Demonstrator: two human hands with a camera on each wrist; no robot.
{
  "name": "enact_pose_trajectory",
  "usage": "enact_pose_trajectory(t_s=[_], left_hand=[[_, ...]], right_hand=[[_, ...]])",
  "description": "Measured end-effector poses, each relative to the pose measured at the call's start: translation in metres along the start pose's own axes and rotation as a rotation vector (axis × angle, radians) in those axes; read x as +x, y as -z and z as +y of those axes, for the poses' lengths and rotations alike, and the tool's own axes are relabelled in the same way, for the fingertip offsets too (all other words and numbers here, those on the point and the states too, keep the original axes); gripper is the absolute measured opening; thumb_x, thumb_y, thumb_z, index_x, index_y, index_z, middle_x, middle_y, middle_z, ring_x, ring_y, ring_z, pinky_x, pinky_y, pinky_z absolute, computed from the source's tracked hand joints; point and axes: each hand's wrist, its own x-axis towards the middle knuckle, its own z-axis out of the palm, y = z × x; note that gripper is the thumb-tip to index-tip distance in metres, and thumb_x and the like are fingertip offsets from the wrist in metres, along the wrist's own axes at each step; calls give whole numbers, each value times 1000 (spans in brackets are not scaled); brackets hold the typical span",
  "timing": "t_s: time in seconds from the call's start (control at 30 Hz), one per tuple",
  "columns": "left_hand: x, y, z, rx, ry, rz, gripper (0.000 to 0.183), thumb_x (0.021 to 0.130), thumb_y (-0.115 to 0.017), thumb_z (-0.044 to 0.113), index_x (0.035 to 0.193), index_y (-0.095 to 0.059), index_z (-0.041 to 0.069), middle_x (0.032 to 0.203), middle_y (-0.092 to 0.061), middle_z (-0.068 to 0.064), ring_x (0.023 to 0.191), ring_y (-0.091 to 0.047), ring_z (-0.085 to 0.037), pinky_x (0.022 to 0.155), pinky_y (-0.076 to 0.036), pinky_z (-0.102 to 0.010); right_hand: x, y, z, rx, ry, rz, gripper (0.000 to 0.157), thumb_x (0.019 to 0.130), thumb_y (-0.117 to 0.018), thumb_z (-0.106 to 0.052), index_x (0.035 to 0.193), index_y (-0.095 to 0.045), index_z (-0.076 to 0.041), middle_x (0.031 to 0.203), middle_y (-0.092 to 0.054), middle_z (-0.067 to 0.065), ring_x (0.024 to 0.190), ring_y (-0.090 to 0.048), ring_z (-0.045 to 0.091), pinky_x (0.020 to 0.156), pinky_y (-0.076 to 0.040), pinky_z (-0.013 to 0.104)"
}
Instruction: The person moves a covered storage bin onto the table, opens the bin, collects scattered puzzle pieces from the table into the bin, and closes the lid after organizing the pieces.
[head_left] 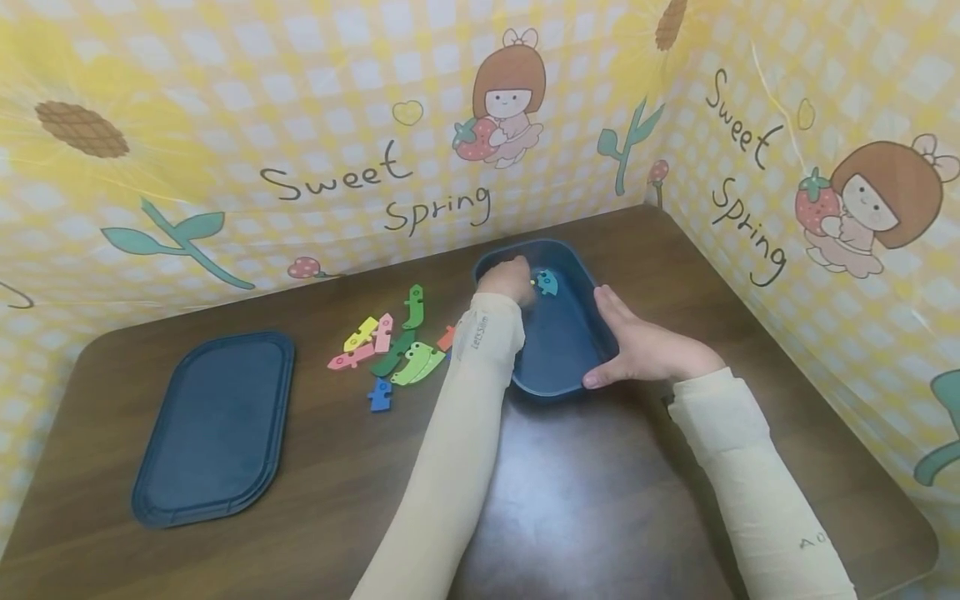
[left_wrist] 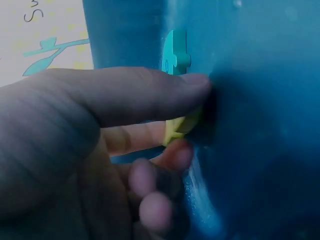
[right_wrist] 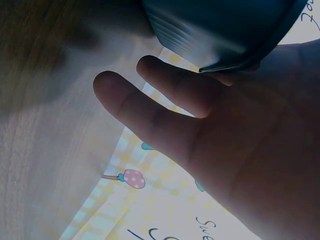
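Observation:
My left hand reaches down inside a dark blue plastic box. Its thumb and a finger pinch a small yellow puzzle piece, seen close to the box floor in the left wrist view. Just beyond the thumb lies a teal puzzle piece with a knobbed edge. Against the box's right side rests my right hand, thumb at the near corner and fingers stretched along the outer wall. Straight fingers show beside the box wall in the right wrist view.
Left of the box lie several puzzle pieces: a light green crocodile-like head, pink, yellow, green and blue ones. A dark blue lid lies farther left. Patterned cloth stands behind the brown table.

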Motion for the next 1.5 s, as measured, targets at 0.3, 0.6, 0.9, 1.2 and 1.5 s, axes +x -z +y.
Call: enact_pose_trajectory(t_s=[0.3,0.6,0.9,1.2,1.5], left_hand=[[-7,7,-8,-28,-15,-6,71,89,-68,10,153,-39,6,142,-56,-15,121,-58,-34,100,-47,-48],[-8,31,-20,-490,-273,114,45,99,-66,27,141,-54,15,116,-63,-3,101,-62,-18,86,-51,-35],[-26,64,-38,-846,-453,335,28,100,-64,15,127,-65,5,106,-67,-9,90,-66,-33,81,-55,-35],[-49,68,-95,-960,-320,401,29,99,-64,11,126,-64,0,113,-68,-16,87,-66,-35,80,-56,-37],[-73,54,-152,-873,-182,361,34,98,-65,12,130,-62,3,110,-67,-14,94,-65,-38,82,-54,-39]], right_hand=[[3,-3,-11,-6,12,-4,139,73,-88,-50,159,13,-7,166,16,16,152,9,35,117,-14,59],[8,-5,-19,-18,29,-23,135,78,-86,-45,159,15,-7,165,19,16,152,9,37,116,-16,59],[5,-8,-22,9,9,-2,133,78,-87,-43,160,14,-11,166,17,13,152,9,35,116,-13,61],[0,-4,-8,-27,34,-3,138,75,-86,-52,158,14,-5,165,17,18,151,12,36,116,-12,62],[-4,-3,-6,-22,25,-19,139,75,-85,-54,158,15,-4,164,19,20,150,12,40,113,-12,65]])
